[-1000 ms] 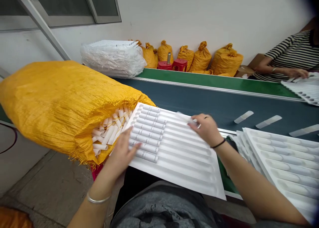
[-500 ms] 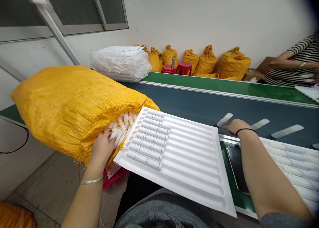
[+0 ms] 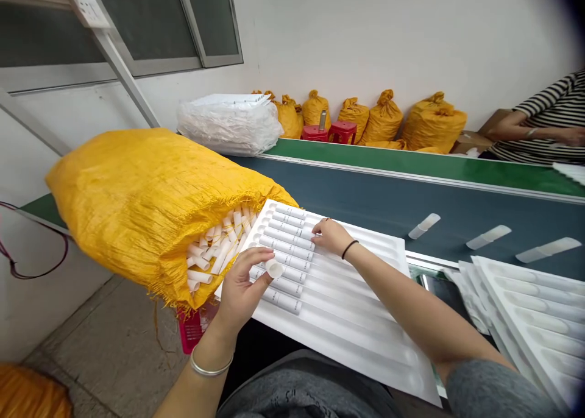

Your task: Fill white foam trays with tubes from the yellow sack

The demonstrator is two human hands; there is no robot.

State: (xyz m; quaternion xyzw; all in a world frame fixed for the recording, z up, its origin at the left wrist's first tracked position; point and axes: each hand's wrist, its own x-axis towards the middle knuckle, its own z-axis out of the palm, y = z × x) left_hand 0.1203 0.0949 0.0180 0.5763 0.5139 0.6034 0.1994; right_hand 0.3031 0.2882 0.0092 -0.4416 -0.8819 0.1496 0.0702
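My left hand (image 3: 244, 289) is closed on a white tube (image 3: 274, 268), held end-on just above the near left part of a white moulded tray (image 3: 351, 308). Several white tubes (image 3: 286, 247) lie side by side in the tray's grooves at its left end. My right hand (image 3: 329, 236) rests on those tubes near the tray's far side, fingers curled onto one of them. Left of the tray lies a big yellow woven sack (image 3: 141, 198), its open mouth showing many loose white tubes (image 3: 214, 250).
A dark conveyor belt (image 3: 365, 201) runs behind the tray, carrying three clear caps (image 3: 488, 236). Stacked white trays (image 3: 530, 308) sit at the right. Another person in a striped top (image 3: 546, 122) works at the far right. Yellow sacks (image 3: 388, 119) and a plastic-wrapped bundle (image 3: 228, 125) stand at the back.
My left hand came out of the sack holding a tube and moved over the tray. My right hand left the belt edge and moved left onto the tubes in the tray.
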